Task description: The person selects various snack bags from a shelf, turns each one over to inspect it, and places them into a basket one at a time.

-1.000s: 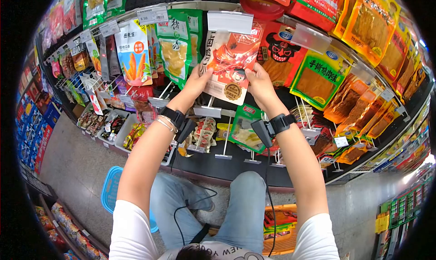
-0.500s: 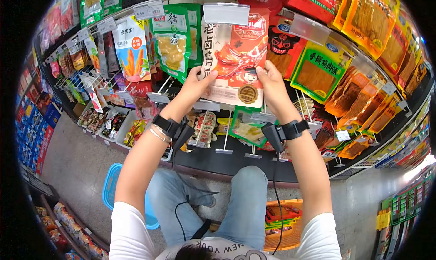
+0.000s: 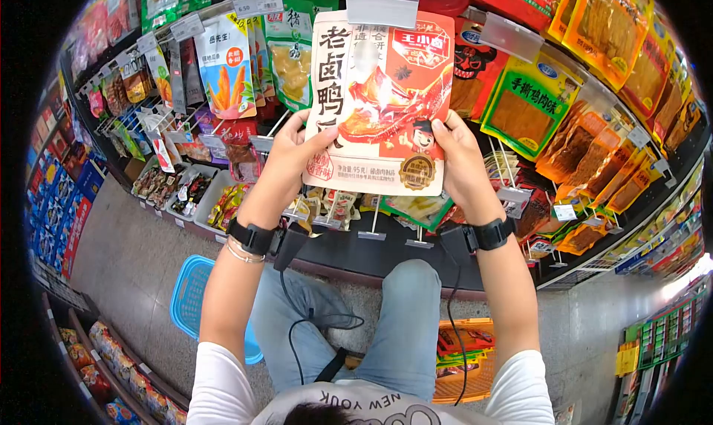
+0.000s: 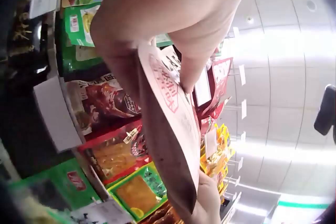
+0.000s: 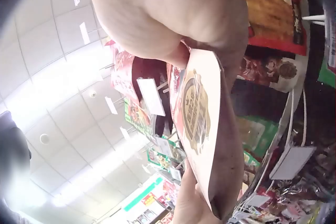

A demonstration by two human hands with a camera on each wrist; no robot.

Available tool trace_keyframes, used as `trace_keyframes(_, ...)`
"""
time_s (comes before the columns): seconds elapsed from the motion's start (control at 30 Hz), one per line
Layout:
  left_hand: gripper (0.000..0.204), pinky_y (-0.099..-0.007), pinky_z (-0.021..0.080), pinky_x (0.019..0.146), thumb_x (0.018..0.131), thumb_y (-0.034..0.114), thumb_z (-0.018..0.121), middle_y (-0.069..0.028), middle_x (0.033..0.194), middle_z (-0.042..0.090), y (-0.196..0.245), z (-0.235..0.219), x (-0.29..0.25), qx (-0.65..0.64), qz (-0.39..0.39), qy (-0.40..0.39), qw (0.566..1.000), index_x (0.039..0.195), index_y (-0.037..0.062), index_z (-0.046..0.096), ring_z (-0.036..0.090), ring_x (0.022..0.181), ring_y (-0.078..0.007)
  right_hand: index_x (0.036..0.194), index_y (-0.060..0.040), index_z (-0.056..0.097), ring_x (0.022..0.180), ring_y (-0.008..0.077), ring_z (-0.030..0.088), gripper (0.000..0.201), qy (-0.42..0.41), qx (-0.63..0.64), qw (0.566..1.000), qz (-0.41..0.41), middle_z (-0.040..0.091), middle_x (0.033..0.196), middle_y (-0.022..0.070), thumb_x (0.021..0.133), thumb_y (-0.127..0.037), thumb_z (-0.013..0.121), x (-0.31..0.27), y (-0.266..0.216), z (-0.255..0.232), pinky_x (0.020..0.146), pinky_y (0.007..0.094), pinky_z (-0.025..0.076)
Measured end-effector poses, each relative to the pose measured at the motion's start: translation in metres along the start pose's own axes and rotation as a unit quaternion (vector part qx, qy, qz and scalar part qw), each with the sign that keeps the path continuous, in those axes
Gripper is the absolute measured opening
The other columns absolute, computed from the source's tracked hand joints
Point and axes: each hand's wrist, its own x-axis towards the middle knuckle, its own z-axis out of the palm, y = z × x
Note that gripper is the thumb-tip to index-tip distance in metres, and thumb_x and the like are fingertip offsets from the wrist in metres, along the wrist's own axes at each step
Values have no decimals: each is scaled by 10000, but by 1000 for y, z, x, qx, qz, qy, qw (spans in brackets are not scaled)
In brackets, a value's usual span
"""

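Note:
Both hands hold up one large snack packet, red and white with big black characters and a gold seal near its lower right. My left hand grips its left edge with the thumb across the front; my right hand grips the right edge the same way. The packet is off its peg and faces the head camera. In the left wrist view the packet shows edge-on under the left hand, and the right wrist view shows the packet pinched below the right hand.
A shelf wall of hanging snack packets on metal pegs fills the background, with price tags above. A blue basket sits on the floor at left and an orange basket with goods at right.
The packet has come off the peg and been drawn toward the head camera, so it looks larger. Both hands moved down and closer with it.

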Motion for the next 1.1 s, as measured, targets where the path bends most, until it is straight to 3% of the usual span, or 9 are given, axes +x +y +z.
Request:
trace_keyframes(0.13, 421, -290, 503, 831, 833, 85, 644, -77, 1078, 612, -5, -7, -22, -38, -48, -49, 997, 1203, -3, 464, 612, 935, -134, 1093, -12, 480, 919, 126, 601, 188, 12, 9, 1000, 0, 597, 1065, 92, 957, -133, 436, -16, 3, 8, 839, 294, 487)
trace_keyframes(0.27, 394, -291, 484, 859, 839, 88, 631, -78, 1112, 598, -7, -4, -35, -46, -70, -35, 996, 1191, -5, 481, 594, 975, -132, 1073, -14, 483, 912, 119, 598, 190, -5, 3, 1000, 15, 605, 1045, 82, 954, -160, 463, -27, 16, 2, 827, 278, 482)
trace_keyframes(0.53, 479, -317, 472, 893, 811, 71, 654, -82, 1146, 582, -37, -12, -86, -108, -145, -11, 984, 1237, 5, 444, 581, 1015, -154, 1122, -20, 472, 924, 91, 567, 220, 64, -32, 995, 75, 586, 1046, 48, 952, -160, 466, -90, 51, 0, 820, 252, 469)
trace_keyframes(0.6, 481, -310, 481, 876, 788, 45, 673, -82, 1140, 589, -47, -10, -98, -87, -161, -9, 983, 1222, 6, 469, 586, 1003, -152, 1132, -30, 466, 900, 80, 568, 219, 69, -30, 993, 88, 585, 1019, 42, 939, -132, 490, -109, 61, 2, 787, 246, 478)
trace_keyframes(0.7, 403, -296, 481, 867, 758, -5, 689, -82, 1074, 627, -58, -11, -119, -53, -196, -30, 979, 1137, -25, 552, 602, 957, -142, 1159, -16, 469, 865, 86, 587, 342, 54, -62, 982, 171, 617, 971, 43, 858, -77, 620, -133, 68, -6, 759, 238, 486)
trace_keyframes(0.8, 385, -283, 472, 866, 757, -4, 696, -84, 1080, 629, -73, -11, -139, -9, -212, -47, 976, 1121, -30, 572, 594, 953, -128, 1132, 5, 517, 857, 86, 595, 371, 39, -96, 980, 167, 635, 1003, 56, 808, -68, 682, -149, 81, -6, 719, 226, 489)
trace_keyframes(1.1, 399, -292, 487, 838, 753, 15, 711, -101, 1077, 629, -74, -11, -145, -16, -220, -35, 975, 1117, -43, 560, 602, 940, -140, 1062, 18, 570, 815, 67, 587, 308, 76, -74, 973, 205, 640, 1014, 54, 793, -63, 697, -161, 81, -1, 683, 210, 486)
